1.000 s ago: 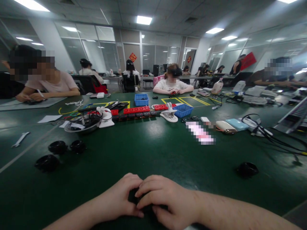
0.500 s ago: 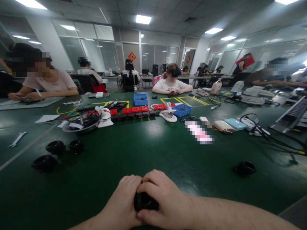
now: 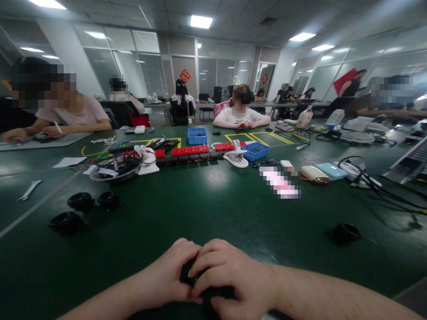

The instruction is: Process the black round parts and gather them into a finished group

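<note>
At the near edge of the view, both hands close around a shiny black ring-shaped part (image 3: 218, 292). My left hand (image 3: 173, 275) grips it from the left, thumb low and fingers over the far side. Across its top and right side curl the fingers of my right hand (image 3: 230, 278). Much of the part is hidden by the fingers, so its exact kind cannot be made out. Similar hollow black parts lie on the green table (image 3: 160, 213): a group of three at the left, including one black ring part (image 3: 66, 223), and a single black part (image 3: 345, 234) at the right.
A metal bowl (image 3: 115, 175) of dark pieces, a white clip stand (image 3: 236, 158), red-and-black blocks (image 3: 190, 152) and blue bins (image 3: 256, 151) stand farther back. A wrench (image 3: 30, 190) lies left; cables (image 3: 376, 184) lie right. Several people sit around.
My hands have shifted around the black part; my right fingers now cover more of its top, and its hole no longer shows. The view has swung slightly left.
</note>
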Demonstrator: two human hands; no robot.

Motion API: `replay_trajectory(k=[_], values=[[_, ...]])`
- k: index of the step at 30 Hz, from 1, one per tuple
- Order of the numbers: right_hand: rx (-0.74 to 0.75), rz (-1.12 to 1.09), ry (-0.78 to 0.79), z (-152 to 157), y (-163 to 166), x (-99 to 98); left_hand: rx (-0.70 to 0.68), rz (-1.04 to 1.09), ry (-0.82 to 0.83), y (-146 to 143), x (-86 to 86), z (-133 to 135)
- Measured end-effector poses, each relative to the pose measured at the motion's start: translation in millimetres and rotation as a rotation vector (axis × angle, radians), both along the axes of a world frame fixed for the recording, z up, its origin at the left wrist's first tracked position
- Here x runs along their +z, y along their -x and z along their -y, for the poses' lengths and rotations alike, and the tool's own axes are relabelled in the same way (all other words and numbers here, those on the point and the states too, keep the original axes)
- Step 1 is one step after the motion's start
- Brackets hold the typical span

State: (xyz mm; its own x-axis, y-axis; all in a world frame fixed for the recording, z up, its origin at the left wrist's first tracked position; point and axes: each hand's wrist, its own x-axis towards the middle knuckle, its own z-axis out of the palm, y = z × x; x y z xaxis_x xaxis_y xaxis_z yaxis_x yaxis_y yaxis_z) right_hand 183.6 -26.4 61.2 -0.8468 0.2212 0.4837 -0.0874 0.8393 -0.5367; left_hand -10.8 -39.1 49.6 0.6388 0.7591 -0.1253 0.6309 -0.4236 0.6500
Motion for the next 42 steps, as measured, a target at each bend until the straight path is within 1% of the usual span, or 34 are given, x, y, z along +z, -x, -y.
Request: replay_trajectory(k=[2, 4, 7, 9, 12, 14, 16, 18, 21, 24, 26, 29, 31, 33, 35, 38, 40, 42], values=[[-0.001, -0.035, -0.008, 1.2, -0.1, 1.0, -0.030, 0.015, -0.019, -0.7, 0.6, 1.8], [-0.067, -0.047, 0.001, 4.1, -0.4, 3.2, -0.030, 0.039, -0.051, -3.3, 0.2, 6.3], [-0.284, -0.021, 0.032, 10.5, 0.5, 4.6, 0.061, 0.065, -0.134, -10.2, -3.9, 16.5], [-0.399, 0.012, 0.036, 13.9, 2.5, 2.2, 0.141, 0.047, -0.197, -15.1, -7.7, 22.7], [-0.454, 0.069, 0.008, 15.3, 5.9, -4.2, 0.212, -0.021, -0.222, -19.9, -10.7, 26.4], [-0.443, 0.083, -0.010, 13.9, 6.4, -6.7, 0.234, -0.042, -0.207, -20.3, -9.6, 24.6], [-0.390, 0.082, -0.014, 11.3, 4.9, -5.9, 0.222, -0.032, -0.191, -18.5, -7.1, 20.2], [-0.310, 0.064, -0.002, 8.5, 2.4, -2.1, 0.161, -0.001, -0.164, -15.3, -4.6, 14.6], [-0.178, 0.022, 0.023, 5.0, -0.4, 4.1, 0.034, 0.070, -0.116, -10.3, -1.9, 6.1], [-0.074, -0.003, 0.033, 3.5, -0.3, 5.4, -0.071, 0.112, -0.087, -7.2, -0.2, 0.0], [-0.032, 0.010, 0.029, 3.4, 0.4, 3.8, -0.117, 0.110, -0.081, -5.9, 1.3, -2.3], [-0.008, 0.020, 0.017, 3.9, 0.8, 1.7, -0.137, 0.111, -0.088, -5.0, 4.1, -1.7], [-0.028, -0.021, 0.009, 5.1, 0.7, 1.8, -0.118, 0.103, -0.086, -6.0, 5.4, 2.0], [-0.093, -0.057, 0.002, 7.1, 1.0, 1.9, -0.071, 0.070, -0.102, -9.1, 5.0, 8.2], [-0.199, -0.041, -0.010, 9.6, 1.8, 0.6, 0.016, 0.026, -0.156, -13.8, 2.5, 15.5], [-0.327, 0.053, -0.030, 12.4, 3.4, -3.7, 0.149, -0.038, -0.219, -20.5, -2.6, 24.1], [-0.343, 0.086, -0.033, 12.6, 3.9, -6.0, 0.194, -0.051, -0.222, -22.7, -5.2, 26.0], [-0.321, 0.081, -0.030, 11.4, 3.7, -6.5, 0.217, -0.038, -0.214, -22.3, -7.0, 24.7]])
